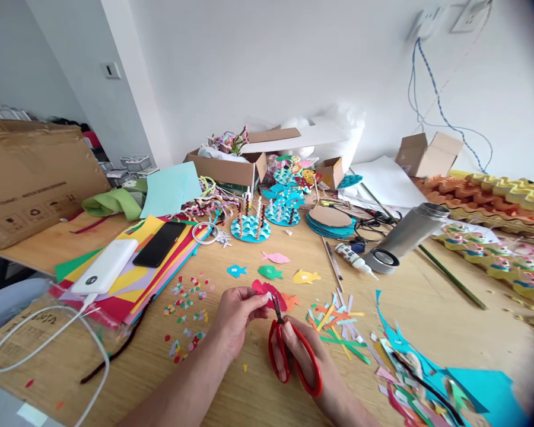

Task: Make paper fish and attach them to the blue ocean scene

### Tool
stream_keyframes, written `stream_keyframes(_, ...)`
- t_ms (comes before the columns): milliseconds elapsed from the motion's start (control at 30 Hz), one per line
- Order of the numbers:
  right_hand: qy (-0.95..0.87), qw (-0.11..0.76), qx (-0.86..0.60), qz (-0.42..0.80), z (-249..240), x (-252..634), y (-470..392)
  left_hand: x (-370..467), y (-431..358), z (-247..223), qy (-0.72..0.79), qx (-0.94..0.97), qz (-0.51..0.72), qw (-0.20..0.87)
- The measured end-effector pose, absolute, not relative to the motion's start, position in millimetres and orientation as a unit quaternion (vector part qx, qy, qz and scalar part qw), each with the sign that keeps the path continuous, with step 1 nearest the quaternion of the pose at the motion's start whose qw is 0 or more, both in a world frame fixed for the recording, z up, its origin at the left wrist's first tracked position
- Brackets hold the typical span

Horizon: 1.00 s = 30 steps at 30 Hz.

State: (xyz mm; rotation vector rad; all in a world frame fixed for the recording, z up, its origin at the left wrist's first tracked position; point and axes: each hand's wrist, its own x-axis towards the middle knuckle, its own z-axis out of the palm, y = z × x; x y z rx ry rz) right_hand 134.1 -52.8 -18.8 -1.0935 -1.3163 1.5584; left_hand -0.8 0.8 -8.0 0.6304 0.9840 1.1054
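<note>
My left hand (238, 314) pinches a red paper piece (264, 288) between thumb and fingers, with a small white bit at the fingertips. Red-handled scissors (314, 367) are in my right hand (300, 344), fingers through the loops, their blades pointing up against the red paper. An orange paper fish (291, 300) lies partly hidden behind them. Just beyond are a blue fish (237, 271), a green fish (270, 272), a yellow fish (307, 276) and a pink fish (276, 257).
Paper strips (336, 317) and blue scraps (480, 385) lie at the right, paper dots (189, 314) at the left. Further off stand a metal flask (412, 228), a glue bottle (352, 257) and blue decorated stands (251, 228). A power bank (105, 267) rests on coloured sheets.
</note>
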Motion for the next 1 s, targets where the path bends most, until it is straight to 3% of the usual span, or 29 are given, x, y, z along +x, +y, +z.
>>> stream_keyframes(1000, -0.502, 0.376, -0.442, 0.641, -19.4, 132.9, -51.9, 0.2, -1.6, -3.6, 0.438, 0.303, 0.489, 0.691)
